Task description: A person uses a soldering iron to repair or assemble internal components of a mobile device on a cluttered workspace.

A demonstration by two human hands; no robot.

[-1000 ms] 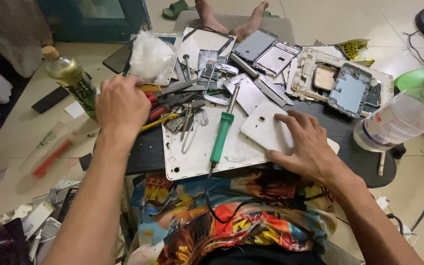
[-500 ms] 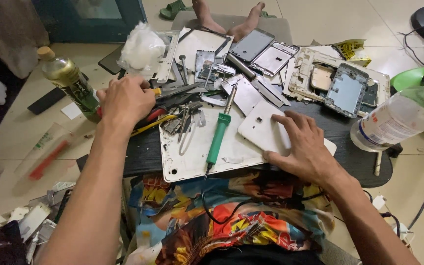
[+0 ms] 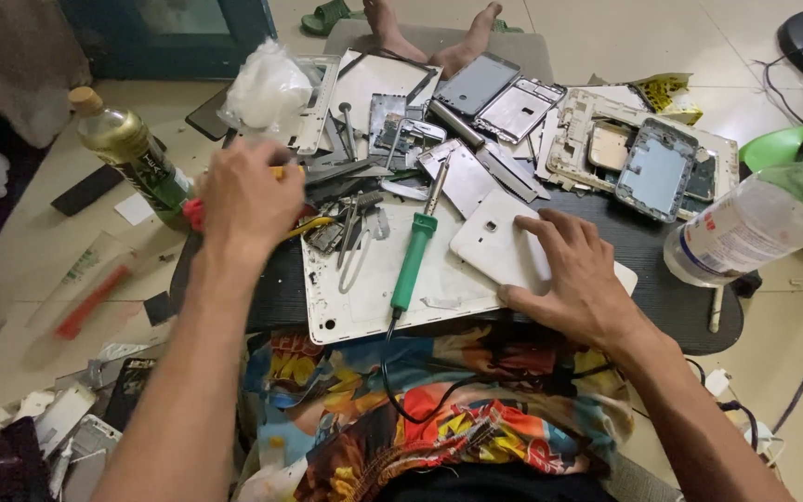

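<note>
On the dark board (image 3: pixel 680 297) across the lap, room is tight; a white panel (image 3: pixel 364 297) fills the middle, its near edge reaching the board's near edge, and a green soldering iron (image 3: pixel 413 265) lies along it, tip pointing away, cord trailing toward the lap; behind it a pile of phone frames (image 3: pixel 643 167) and metal plates runs to the far edge, leaving bare board only at the right, near a clear bottle (image 3: pixel 745 228) that overhangs that side; left of the board stands a green bottle (image 3: pixel 132 153), just beside the tools, with floor clutter below it; a plastic bag (image 3: pixel 267 88) sits at the far left corner.

Left hand (image 3: pixel 248 200) reaches in from the near left, forearm straight, back of the hand up, fingers curled down into the tool heap where a yellow handle (image 3: pixel 313 226) and tweezers (image 3: pixel 350 232) lie; whether it pinches anything I cannot tell, since the fingers are hidden under the hand; right hand (image 3: pixel 578 274) lies palm down, fingers spread and flat, pressing on a white tablet back (image 3: pixel 494 246) that rests on the panel's right edge, its camera hole showing beside the index finger; wrist bent inward, forearm coming from the near right.
</note>
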